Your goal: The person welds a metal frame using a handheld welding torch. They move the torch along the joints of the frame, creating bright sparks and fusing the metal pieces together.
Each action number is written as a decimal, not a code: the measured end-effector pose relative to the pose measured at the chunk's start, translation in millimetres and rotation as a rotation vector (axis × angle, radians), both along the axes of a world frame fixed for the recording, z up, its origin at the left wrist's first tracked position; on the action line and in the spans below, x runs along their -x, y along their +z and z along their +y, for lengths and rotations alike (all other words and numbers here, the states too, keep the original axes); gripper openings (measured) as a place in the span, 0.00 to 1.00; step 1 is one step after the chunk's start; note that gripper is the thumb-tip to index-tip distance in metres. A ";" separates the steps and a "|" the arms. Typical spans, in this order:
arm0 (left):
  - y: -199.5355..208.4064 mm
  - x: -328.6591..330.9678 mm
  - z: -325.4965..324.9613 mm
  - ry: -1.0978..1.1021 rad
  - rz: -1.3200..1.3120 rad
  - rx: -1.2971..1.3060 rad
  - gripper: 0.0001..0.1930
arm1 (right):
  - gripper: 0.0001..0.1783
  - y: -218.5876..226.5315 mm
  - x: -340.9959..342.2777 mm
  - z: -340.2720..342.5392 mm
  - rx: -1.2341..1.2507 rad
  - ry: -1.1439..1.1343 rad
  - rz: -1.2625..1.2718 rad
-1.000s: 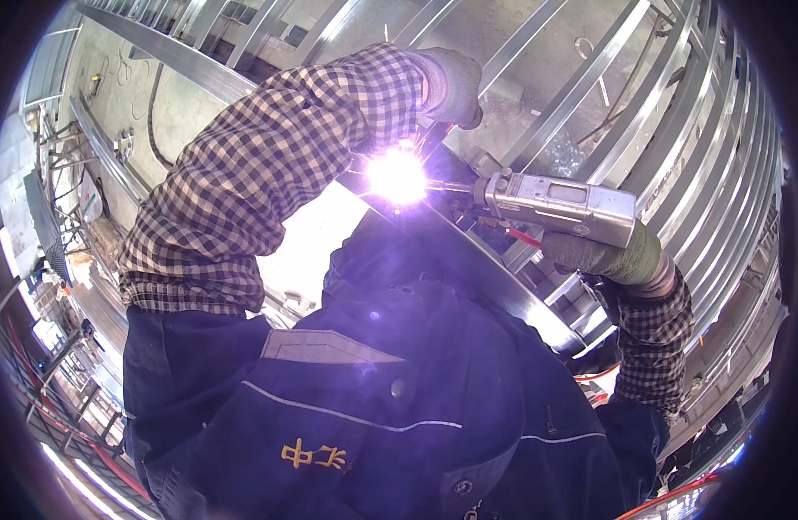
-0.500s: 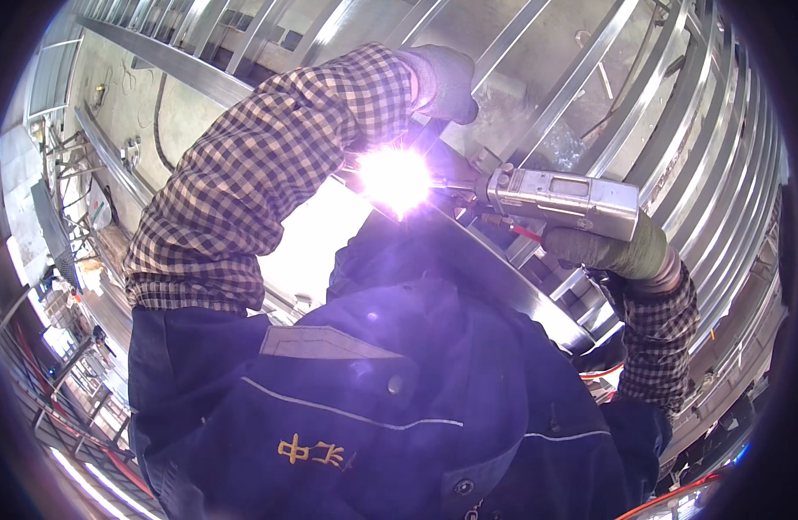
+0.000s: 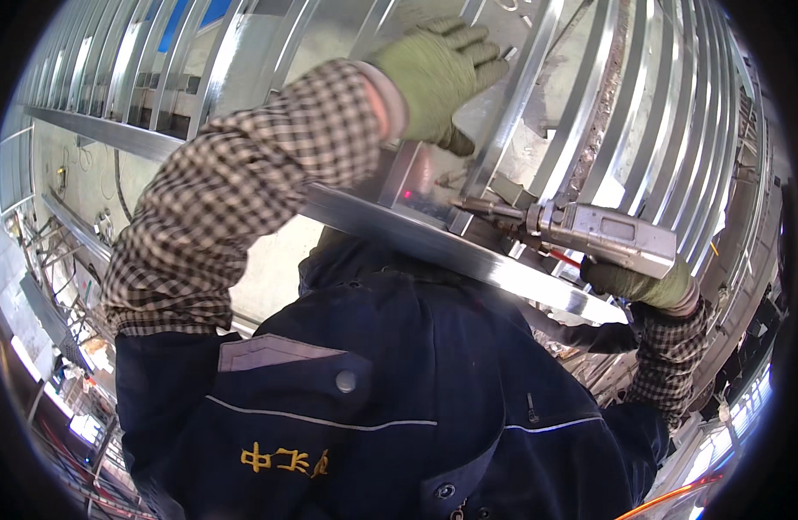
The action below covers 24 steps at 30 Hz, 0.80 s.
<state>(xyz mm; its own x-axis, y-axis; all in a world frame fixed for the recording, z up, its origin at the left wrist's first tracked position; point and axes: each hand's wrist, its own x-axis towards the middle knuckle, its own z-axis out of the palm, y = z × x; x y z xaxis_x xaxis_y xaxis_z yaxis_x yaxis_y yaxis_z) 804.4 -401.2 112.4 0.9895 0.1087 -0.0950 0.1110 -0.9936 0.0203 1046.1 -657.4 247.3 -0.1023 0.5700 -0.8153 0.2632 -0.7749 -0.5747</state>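
Note:
My right hand [image 3: 637, 282], in a green work glove, is wrapped round a silver laser welding gun [image 3: 611, 234]. The gun's nozzle points left, just above a shiny metal rail [image 3: 416, 238] that runs in front of my body. Beside the nozzle, a small red light dot [image 3: 407, 195] falls near the joint of the rail and a short crossbar [image 3: 400, 173]. No welding glare shows. My left hand [image 3: 438, 82], also gloved, is held beyond the rail over the bars, fingers spread, with nothing in it.
Rows of parallel metal bars [image 3: 581, 104] spread away to the right, and more bars [image 3: 156, 78] stand at the far left. Concrete floor shows between them. An orange cable [image 3: 676, 496] lies at lower right. Racks and clutter fill the left rim.
The bright welding glare has gone out. My left hand has opened from a closed shape and shifted slightly up. The welding gun has moved right and a little down, away from the weld spot.

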 end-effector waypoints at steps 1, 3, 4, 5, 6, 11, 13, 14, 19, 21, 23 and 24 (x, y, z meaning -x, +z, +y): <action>-1.2 -10.9 -3.9 -0.021 0.048 -0.008 0.56 | 0.32 4.2 1.0 -10.5 -0.036 -0.041 0.053; -4.5 -32.0 -11.0 -0.064 0.256 0.014 0.58 | 0.32 0.6 3.4 -26.7 -0.162 -0.054 0.038; -5.1 -36.7 -13.4 -0.042 0.336 0.107 0.62 | 0.32 -0.4 2.4 -33.5 -0.181 -0.038 0.016; -5.5 -40.5 -15.6 -0.026 0.356 0.102 0.62 | 0.31 -1.4 1.1 -39.9 -0.206 -0.022 0.014; -5.5 -41.0 -18.2 -0.009 0.378 0.095 0.61 | 0.31 -2.5 0.4 -46.3 -0.253 0.020 -0.001; -2.4 -37.7 -24.4 0.056 0.362 0.111 0.60 | 0.32 -21.3 -11.9 -56.6 -0.386 0.083 0.102; 0.1 -39.0 -23.6 0.054 0.368 0.130 0.61 | 0.33 -30.5 -13.6 -56.1 -0.516 0.164 0.056; 1.7 -39.0 -23.8 0.055 0.356 0.139 0.61 | 0.33 -34.5 -14.6 -54.6 -0.512 0.188 0.089; 8.0 -42.6 -28.9 0.040 0.332 0.149 0.62 | 0.29 -33.9 -18.0 -51.6 -0.474 0.209 0.131; 10.6 -45.3 -31.3 0.028 0.367 0.114 0.63 | 0.29 -25.7 -21.6 -50.7 -0.338 0.157 0.143; 13.1 -47.1 -33.7 0.044 0.410 0.105 0.64 | 0.29 -22.8 -22.0 -49.5 -0.297 0.147 0.143; 14.9 -47.5 -34.5 0.038 0.407 0.073 0.64 | 0.29 -24.5 -21.4 -49.3 -0.309 0.150 0.156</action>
<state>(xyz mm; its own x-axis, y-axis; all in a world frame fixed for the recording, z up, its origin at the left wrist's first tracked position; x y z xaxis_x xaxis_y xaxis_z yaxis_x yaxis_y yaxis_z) 851.9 -435.7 127.3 0.8649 0.1231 -0.4866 0.1616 -0.9861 0.0377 1067.5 -706.7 222.9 -0.3128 0.7561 -0.5748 0.2515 -0.5177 -0.8178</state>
